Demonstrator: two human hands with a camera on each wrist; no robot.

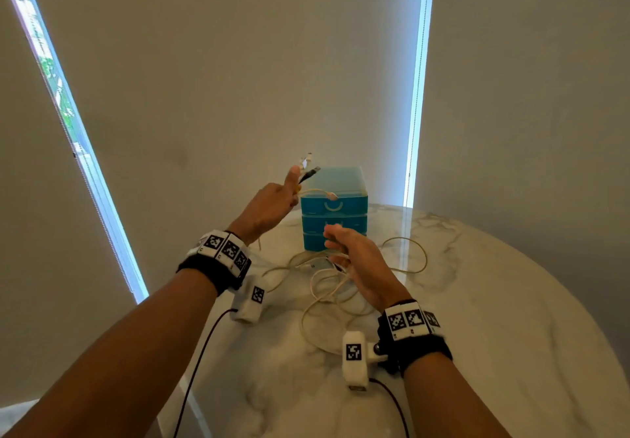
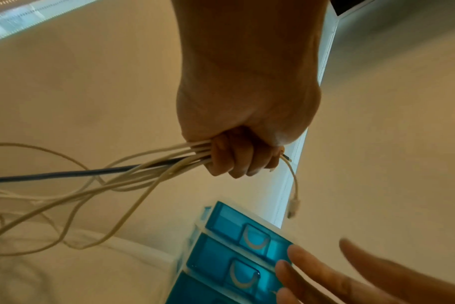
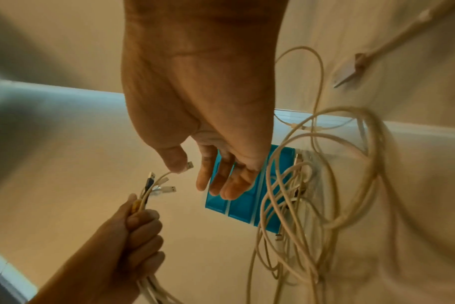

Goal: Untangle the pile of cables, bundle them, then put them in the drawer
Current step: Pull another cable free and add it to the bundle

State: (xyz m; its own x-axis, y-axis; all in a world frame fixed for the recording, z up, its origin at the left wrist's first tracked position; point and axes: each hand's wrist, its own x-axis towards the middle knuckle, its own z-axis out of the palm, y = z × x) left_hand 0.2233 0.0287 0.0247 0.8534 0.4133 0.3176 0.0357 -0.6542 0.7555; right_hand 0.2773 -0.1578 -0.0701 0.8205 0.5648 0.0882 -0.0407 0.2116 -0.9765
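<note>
My left hand [image 1: 281, 195] is raised to the left of the blue drawer unit [image 1: 354, 206] and grips a bundle of white cables with one dark cable [image 2: 65, 174]. Their plug ends [image 1: 308, 164] stick up past its thumb. In the left wrist view the left hand [image 2: 234, 158] is a tight fist round them. The rest of the cables [image 1: 327, 287] hang down and lie in loose loops on the table. My right hand [image 1: 341, 246] hovers over those loops in front of the drawers. In the right wrist view the right hand [image 3: 218, 179] has straight fingers and holds nothing. All the drawers look closed.
The round marble table [image 1: 494, 318] carries the drawer unit at its far side, close to the wall. One cable loop [image 1: 417, 256] spreads to the right of the drawers. Drawn blinds with bright window strips stand behind. Black wrist-camera leads trail toward me.
</note>
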